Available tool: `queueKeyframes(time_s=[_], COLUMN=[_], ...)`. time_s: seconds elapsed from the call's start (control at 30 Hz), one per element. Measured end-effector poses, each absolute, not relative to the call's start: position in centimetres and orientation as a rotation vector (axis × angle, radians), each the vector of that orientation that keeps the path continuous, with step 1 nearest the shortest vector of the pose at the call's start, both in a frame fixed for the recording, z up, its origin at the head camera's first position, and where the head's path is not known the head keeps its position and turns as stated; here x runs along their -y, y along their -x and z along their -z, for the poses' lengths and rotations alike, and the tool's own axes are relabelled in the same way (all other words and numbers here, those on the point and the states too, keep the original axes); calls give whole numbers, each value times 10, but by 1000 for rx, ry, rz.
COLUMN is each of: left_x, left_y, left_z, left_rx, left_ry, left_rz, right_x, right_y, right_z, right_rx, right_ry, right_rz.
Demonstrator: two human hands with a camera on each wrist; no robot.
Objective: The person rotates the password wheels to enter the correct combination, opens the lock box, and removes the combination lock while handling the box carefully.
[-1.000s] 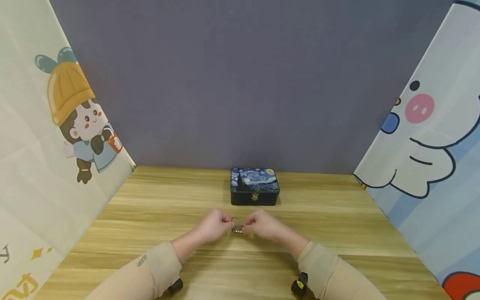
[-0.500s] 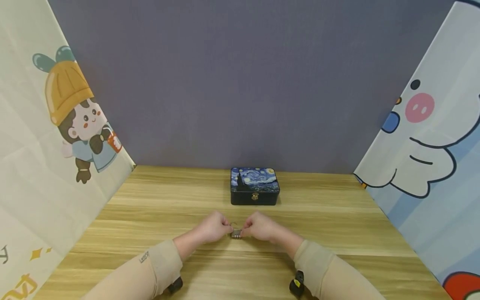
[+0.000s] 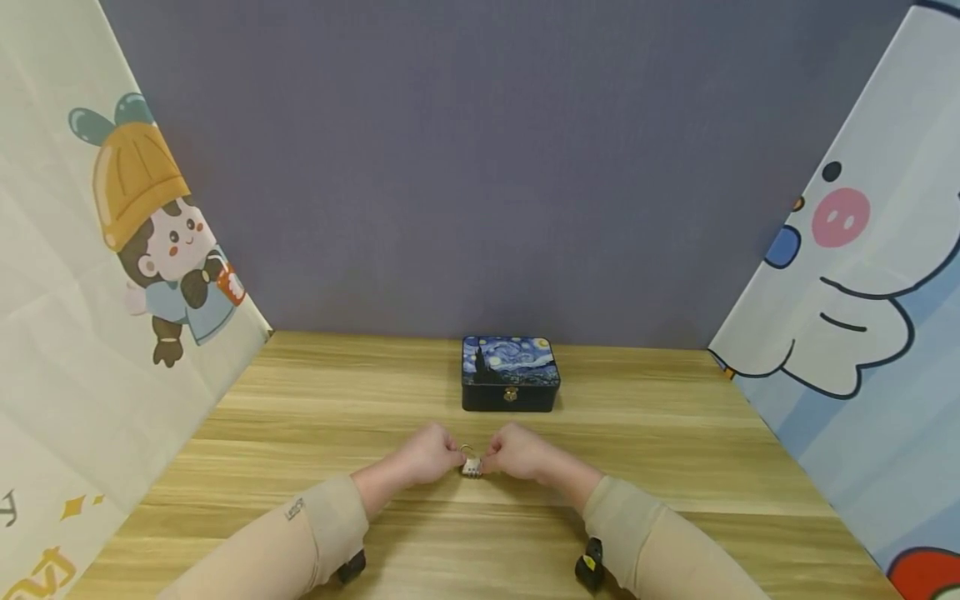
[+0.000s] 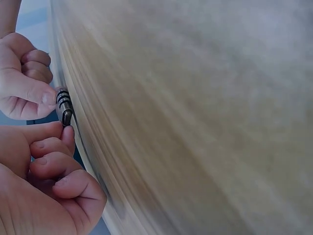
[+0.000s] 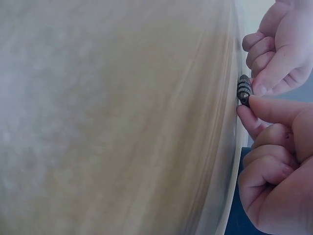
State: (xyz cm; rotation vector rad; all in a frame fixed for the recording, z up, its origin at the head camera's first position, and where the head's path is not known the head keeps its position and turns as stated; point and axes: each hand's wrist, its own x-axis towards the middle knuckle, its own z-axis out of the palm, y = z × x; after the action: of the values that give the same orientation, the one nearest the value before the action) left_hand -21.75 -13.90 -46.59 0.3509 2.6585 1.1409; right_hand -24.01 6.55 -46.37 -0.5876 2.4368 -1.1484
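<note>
A small metal combination padlock [image 3: 472, 467] with a row of number dials is held between both hands, its curved shackle pointing away from the person. The left hand [image 3: 429, 454] pinches its left side between thumb and forefinger. From the other side, the thumb and forefinger of the right hand [image 3: 519, 454] grip the padlock's right end. In the left wrist view the dark dials of the padlock [image 4: 64, 105] show between the fingertips, close over the wooden table. The right wrist view shows the padlock [image 5: 244, 89] between both thumbs, the other fingers curled in.
Beyond the hands, a dark box [image 3: 510, 373] with a starry-night painted lid and a gold clasp stands on the wooden table [image 3: 337, 375]. A grey panel [image 3: 480, 167] rises behind it. Printed cartoon cloths hang at left and right.
Both hands have moved slightly toward the person with the padlock. The padlock has tilted, so its face now shows brighter. The box stays in place.
</note>
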Motion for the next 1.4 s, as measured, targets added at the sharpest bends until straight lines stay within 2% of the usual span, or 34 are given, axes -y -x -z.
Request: queueKeyframes(time_s=[0.67,0.93,1.23,1.4], left_x=[135,141,154,165], left_y=[220,224,234,239], left_z=[459,450,419,415], left_rx=[-2711,-2730,-2980,-3105], left_ry=[-321,-393,-362,-286], left_rz=[-979,-954,-963,-936], right_x=[-64,-71,-100,-119], right_y=[242,247,260,265], right_z=[463,462,433,419], right_rx=[-2456,-2436,-2652,-2801], right_ry=[564,587,817,877], right_rz=[1144,1176,1178,1190])
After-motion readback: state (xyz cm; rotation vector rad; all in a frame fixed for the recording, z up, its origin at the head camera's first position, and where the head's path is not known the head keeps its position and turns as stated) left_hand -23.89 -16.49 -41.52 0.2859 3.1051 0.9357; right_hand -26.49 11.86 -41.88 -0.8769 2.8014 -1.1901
